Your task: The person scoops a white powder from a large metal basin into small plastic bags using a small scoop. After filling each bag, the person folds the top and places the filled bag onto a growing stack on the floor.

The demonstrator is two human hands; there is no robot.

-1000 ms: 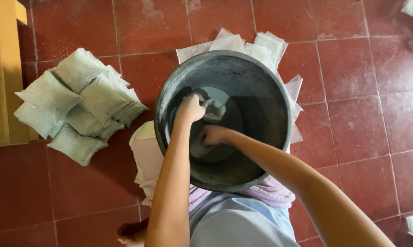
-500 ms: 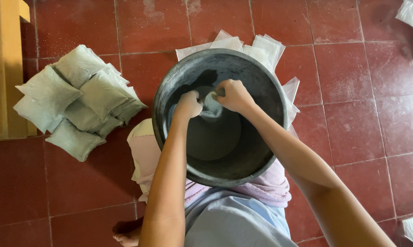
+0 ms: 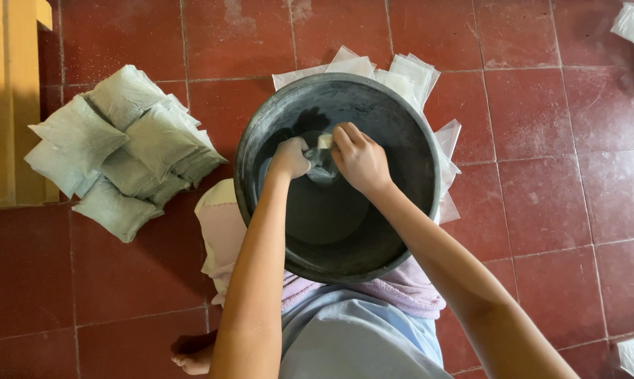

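Grey and dusty inside, a round basin [image 3: 401, 231] is sitting on the person's lap, tilted a little toward the body so both arms can be reaching down into it. Both hands are meeting near its far wall. The left hand [image 3: 291, 158] is closing in a fist around one edge of a small clear bag [image 3: 322, 163], and the right hand [image 3: 361, 158] is curling over the other edge, fingers folded down and pinching it. Held from two sides like this, the bag's mouth seems to be kept up while its body is hanging between the hands, just above the basin's bare bottom. Whether any powder is inside the bag cannot be told; it is mostly hidden by the knuckles.

Filled bags [image 3: 124, 144] of pale grey-green stuff are lying in a loose pile on the red tile floor [image 3: 541, 140] to the person's left, well apart from the basin but within an arm's sweep. Empty clear bags [image 3: 401, 74] are fanning out from under the basin's far rim and down its right side, touching it, which is keeping them near the hands. A pink cloth [image 3: 218, 224] is spreading over the lap beneath the basin, probably cushioning it. A yellow wooden piece [image 3: 8, 105] is standing at the left edge, beside the pile. A bare foot [image 3: 194, 354] is showing at the bottom.
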